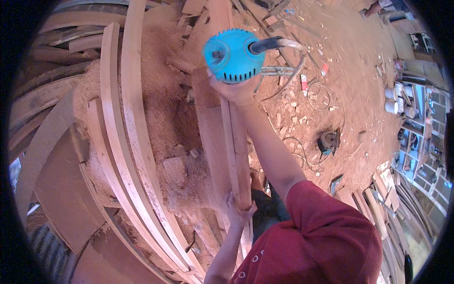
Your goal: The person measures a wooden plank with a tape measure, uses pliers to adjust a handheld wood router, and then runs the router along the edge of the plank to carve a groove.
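Note:
My right hand (236, 91) is wrapped round the body of a teal router (234, 54), just below its vented round cap. A dark cord curves off the cap to the right, and a metal guide sticks out at the same side. The router sits over a long wooden piece (242, 165) that runs away from me; its base and bit are hidden by the cap and my hand. My left hand (239, 213) grips the near end of that wood, thumb on the right side and fingers on the left.
Several long curved wooden strips (111, 85) lie at the left among heaped sawdust (170, 175). On the floor to the right are wood offcuts (288, 106), loose cords and a dark-and-teal power tool (327, 142). Shelves (414, 128) stand far right. Part of a person (373, 9) shows top right.

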Available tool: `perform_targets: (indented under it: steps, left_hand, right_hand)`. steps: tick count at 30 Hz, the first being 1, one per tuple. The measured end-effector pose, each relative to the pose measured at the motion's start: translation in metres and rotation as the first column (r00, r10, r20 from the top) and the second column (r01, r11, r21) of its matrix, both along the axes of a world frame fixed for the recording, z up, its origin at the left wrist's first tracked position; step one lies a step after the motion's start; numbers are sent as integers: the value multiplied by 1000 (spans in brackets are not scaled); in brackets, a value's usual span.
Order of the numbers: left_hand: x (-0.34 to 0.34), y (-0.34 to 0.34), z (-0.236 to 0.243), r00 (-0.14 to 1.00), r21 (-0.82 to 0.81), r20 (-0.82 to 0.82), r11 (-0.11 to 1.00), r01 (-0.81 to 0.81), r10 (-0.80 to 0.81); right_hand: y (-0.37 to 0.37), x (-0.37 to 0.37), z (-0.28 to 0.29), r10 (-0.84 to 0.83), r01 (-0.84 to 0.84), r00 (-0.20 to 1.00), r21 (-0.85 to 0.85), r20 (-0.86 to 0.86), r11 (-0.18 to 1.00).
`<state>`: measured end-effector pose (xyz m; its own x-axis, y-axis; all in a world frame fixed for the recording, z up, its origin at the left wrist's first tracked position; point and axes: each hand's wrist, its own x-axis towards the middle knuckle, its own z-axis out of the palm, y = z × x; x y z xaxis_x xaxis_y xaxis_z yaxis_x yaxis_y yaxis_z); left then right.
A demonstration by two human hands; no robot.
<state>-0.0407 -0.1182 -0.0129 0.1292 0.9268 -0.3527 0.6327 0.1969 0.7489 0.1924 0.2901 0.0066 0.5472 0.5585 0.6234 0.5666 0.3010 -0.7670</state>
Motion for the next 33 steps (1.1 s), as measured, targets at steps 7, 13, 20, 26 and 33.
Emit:
perform_targets:
  steps: [7, 13, 20, 26, 33]
  left_hand:
    - [-1, -1, 4, 993, 33, -99, 997, 70, -66]
    - [-8, -36, -21, 989, -176, 52, 976, -127, 138]
    - [-21, -74, -49, 982, -277, 55, 948, -157, 179]
    - [-2, -11, 5, 995, -126, -100, 992, -8, -5]
    - [2, 6, 19, 989, -75, -135, 996, 43, -53]
  right_hand:
    - [73, 26, 30, 116, -119, 989, -28, -93, 992]
    - [130, 38, 43, 31, -24, 965, 32, -260, 999]
    - [167, 53, 45, 20, -20, 987, 3, -158, 1000]
    - [188, 66, 38, -12, 19, 992, 52, -122, 998]
    - [205, 69, 55, -26, 29, 997, 38, -70, 999]
